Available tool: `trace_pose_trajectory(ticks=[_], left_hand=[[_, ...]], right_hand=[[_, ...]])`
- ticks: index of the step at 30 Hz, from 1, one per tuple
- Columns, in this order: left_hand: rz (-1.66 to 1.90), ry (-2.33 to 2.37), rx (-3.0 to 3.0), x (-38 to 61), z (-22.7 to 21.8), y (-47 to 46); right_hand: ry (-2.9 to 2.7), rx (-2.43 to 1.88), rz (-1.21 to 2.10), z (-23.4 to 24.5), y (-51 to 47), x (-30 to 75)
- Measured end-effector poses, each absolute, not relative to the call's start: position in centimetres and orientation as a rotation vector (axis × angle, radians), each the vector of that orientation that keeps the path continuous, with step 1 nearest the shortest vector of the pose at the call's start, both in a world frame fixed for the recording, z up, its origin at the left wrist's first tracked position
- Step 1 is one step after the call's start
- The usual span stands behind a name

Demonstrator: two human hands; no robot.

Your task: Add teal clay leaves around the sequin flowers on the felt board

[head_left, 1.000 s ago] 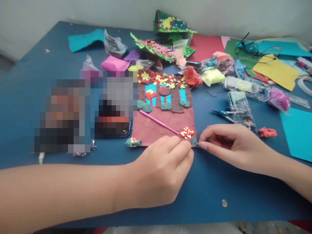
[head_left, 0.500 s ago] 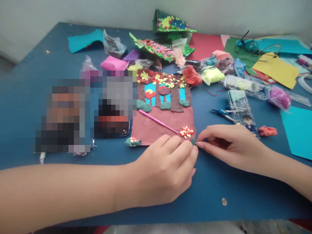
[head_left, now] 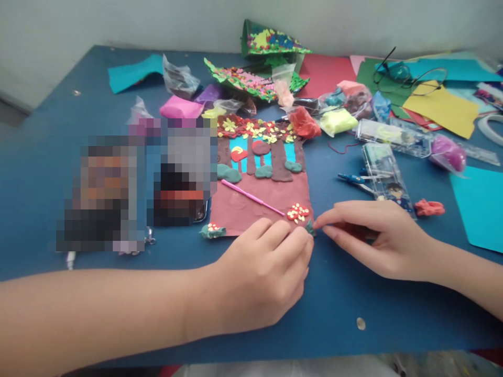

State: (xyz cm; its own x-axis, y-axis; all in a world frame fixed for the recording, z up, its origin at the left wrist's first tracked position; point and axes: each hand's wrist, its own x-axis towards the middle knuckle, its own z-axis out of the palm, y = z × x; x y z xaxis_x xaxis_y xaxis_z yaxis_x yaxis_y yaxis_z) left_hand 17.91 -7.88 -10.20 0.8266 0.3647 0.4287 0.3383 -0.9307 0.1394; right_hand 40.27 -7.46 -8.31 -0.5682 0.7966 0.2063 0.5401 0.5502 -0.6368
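Observation:
A brown modelling-clay picture (head_left: 251, 201) lies flat on the table, with clay trees, green bushes and yellow flowers along its top. My left hand (head_left: 271, 269) is closed at its lower right corner, fingers curled against a small piece of green clay (head_left: 309, 226); its fingertips are partly hidden. From the right, my right hand (head_left: 379, 238) reaches the same piece with its index fingertip, the thumb slightly apart below. Just above sits a cluster of red clay with pale dots (head_left: 297, 212). A pink clay tool (head_left: 251, 197) rests across the picture. Dotted green clay (head_left: 213, 230) marks the lower left corner.
Bags of coloured clay, including a red one (head_left: 304, 123), line the back of the blue table (head_left: 334, 314). Right of the picture lie a compass (head_left: 356, 179), clear cases (head_left: 387, 178) and coral clay (head_left: 429, 207). Blurred-out items, spectacles (head_left: 408, 78) and coloured paper lie around.
My right thumb and index finger have parted a little, the thumb drawing back from the green clay. My left hand stays at the corner. The view has shifted slightly.

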Motion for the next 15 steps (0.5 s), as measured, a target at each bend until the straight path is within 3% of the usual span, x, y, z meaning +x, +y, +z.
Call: trace_pose_trajectory(ticks=[10, 15], left_hand=[[0.731, 0.571, 2.972, 17.9, -10.3, -7.8], [0.928, 0.586, 3.113, 17.6, -9.9, -8.8]], right_hand=[[-2.491, -0.782, 0.234, -9.5, -7.8, 40.8], [-2.6, -0.594, 0.021, -10.0, -8.0, 41.3]])
